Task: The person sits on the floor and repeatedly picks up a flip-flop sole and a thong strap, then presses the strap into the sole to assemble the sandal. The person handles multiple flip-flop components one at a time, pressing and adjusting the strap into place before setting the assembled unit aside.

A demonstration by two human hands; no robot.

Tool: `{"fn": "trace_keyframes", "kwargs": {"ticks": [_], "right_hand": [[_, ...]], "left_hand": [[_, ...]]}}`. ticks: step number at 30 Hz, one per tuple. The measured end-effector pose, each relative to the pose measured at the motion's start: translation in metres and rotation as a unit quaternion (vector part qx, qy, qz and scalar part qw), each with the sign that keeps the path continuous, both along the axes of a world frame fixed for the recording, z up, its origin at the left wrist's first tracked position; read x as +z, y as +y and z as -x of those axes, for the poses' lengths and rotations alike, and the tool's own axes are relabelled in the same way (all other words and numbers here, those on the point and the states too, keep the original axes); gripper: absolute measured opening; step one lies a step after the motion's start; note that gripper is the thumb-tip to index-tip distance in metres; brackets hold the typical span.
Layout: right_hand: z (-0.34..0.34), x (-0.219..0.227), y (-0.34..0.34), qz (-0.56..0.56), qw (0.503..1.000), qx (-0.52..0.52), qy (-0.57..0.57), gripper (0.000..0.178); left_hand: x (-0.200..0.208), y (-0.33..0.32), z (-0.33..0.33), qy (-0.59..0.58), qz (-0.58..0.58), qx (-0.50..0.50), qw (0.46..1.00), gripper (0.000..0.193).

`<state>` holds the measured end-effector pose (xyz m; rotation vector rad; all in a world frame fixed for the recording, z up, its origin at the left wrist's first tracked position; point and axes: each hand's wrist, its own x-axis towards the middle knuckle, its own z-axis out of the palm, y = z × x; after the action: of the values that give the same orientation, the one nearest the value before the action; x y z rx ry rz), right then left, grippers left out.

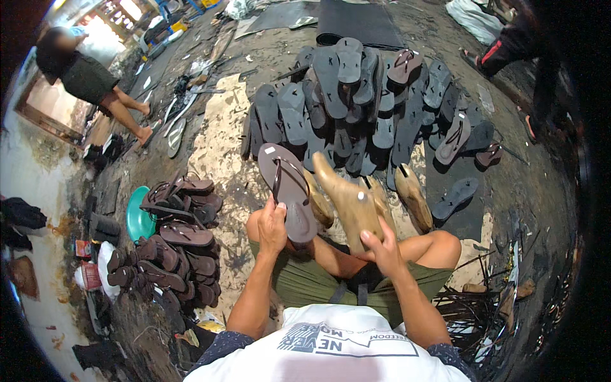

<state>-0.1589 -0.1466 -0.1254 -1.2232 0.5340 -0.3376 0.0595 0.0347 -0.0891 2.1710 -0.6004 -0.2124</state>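
My left hand is closed around the edge of a brown thong sandal, its footbed facing me and its toe pointing away. A small white sticker marks the toe end. In my right hand is a yellowish wooden shoe last, gripped at its ankle end, with its toe tilted up and to the left. Sandal and last are held side by side over my crossed legs. Another wooden last stands on the floor to the right. More lasts are partly hidden behind the held one.
A large heap of dark grey soles lies ahead. Stacked brown sandals and a green basin are to my left. Dark strips litter the right side. One person stands far left; another person's dark trouser leg shows far right.
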Motion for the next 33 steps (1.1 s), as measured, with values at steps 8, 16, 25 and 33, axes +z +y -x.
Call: {"fn": "trace_keyframes", "kwargs": {"ticks": [8, 16, 25, 33], "right_hand": [[-0.02, 0.068, 0.045, 0.268, 0.962, -0.058, 0.009, 0.06], [-0.034, 0.074, 0.048, 0.419, 0.897, -0.093, -0.106, 0.061], [-0.041, 0.05, 0.051, 0.483, 0.853, -0.131, -0.151, 0.072], [-0.05, 0.03, 0.01, 0.486, 0.865, 0.002, -0.123, 0.058]], "left_hand": [[-0.006, -0.03, 0.018, -0.195, 0.107, -0.152, 0.963, 0.052], [0.079, -0.071, -0.066, 0.301, 0.545, -0.159, 0.766, 0.07], [0.093, -0.092, -0.014, 0.261, 0.519, -0.133, 0.803, 0.073], [0.018, -0.049, 0.057, 0.271, 0.375, -0.03, 0.886, 0.098]]}}
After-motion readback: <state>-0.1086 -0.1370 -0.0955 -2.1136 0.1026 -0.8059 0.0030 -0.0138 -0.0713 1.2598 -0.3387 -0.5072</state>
